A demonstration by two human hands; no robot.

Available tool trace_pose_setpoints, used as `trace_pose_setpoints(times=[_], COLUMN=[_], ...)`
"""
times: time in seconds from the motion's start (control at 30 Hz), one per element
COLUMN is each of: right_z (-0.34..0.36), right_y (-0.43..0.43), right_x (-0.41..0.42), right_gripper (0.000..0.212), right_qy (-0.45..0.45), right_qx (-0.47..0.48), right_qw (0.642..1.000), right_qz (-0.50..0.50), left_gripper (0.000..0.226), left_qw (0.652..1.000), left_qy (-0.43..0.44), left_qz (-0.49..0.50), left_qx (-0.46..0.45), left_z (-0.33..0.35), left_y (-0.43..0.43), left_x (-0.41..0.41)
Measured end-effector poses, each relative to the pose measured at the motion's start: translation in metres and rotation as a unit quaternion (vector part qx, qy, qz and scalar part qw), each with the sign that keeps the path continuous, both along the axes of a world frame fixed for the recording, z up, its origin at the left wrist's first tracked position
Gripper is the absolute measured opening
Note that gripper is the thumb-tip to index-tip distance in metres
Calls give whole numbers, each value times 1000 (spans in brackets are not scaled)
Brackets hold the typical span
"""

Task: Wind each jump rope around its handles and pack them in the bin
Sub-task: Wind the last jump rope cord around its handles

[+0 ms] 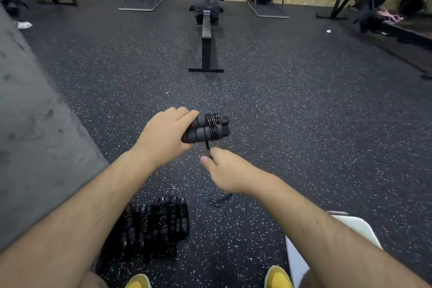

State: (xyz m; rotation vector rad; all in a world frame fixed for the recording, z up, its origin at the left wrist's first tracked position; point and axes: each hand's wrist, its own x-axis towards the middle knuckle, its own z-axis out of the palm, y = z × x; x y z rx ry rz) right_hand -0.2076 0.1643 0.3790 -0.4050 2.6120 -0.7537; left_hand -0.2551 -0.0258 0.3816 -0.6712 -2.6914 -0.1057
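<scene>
My left hand (167, 132) grips two black foam handles (205, 127) of a jump rope, held side by side above the floor. Several turns of black cord (213, 127) circle the handles. A short stretch of cord runs down from the wraps to my right hand (225, 170), which pinches it just below the handles. A loose bit of the cord (221, 200) lies on the floor under my right wrist. A row of wound jump ropes (155, 225) lies on the floor near my left forearm. A white bin (295, 262) stands at lower right, partly hidden by my right arm.
A rowing machine (206, 30) stretches away ahead on the speckled rubber floor. More machines stand along the far wall and at right. A grey concrete slab (30, 138) runs along the left. My yellow shoes (278, 276) show at the bottom edge.
</scene>
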Motion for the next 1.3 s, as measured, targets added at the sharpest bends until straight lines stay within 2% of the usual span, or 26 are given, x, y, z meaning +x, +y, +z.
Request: trace_pose_setpoints(times=[0.13, 0.23, 0.37, 0.5, 0.57, 0.7, 0.77, 0.83, 0.93, 1.07, 1.17, 1.3], right_z=[23, 36, 42, 37, 32, 17, 10, 5, -4, -7, -8, -8], right_y=[5, 14, 27, 41, 48, 59, 58, 48, 21, -8, -14, -12], right_x=[18, 21, 4, -23, -34, -43, -40, -37, -28, -5, -1, 0], right_gripper=[35, 32, 26, 21, 20, 20, 7, 22, 23, 33, 40, 37], right_qy=[-2, 78, 227, 248, 245, 166, 143, 112, 85, 43, 28, -10], right_qx=[15, 34, 113, 114, 100, 40, 12, 20, 20, -88, -109, -124], right_qw=[999, 995, 966, 961, 964, 985, 989, 992, 995, 995, 993, 991], right_qz=[45, 50, 41, 30, 34, 30, 42, 47, 44, -6, -35, -53], left_gripper=[60, 61, 63, 54, 53, 51, 46, 47, 53, 48, 50, 59], left_qw=[998, 996, 993, 991, 986, 977, 969, 963, 961, 971, 981, 988], left_qy=[-1, -14, -23, -38, -77, -132, -159, -152, -106, -58, -30, -20], left_qz=[46, 43, -10, -93, -141, -164, -154, -133, -73, -7, 19, 43], left_qx=[-43, -72, -119, -91, -46, 38, 107, 180, 245, 232, 189, 149], left_z=[-8, -14, -20, -19, -13, 4, 12, 17, 19, 15, 11, 5], left_y=[-10, -13, -7, 0, 4, 10, 11, 11, 12, -1, -9, -14], left_x=[-11, -12, -9, -1, 7, 28, 35, 39, 34, 17, 8, -1])
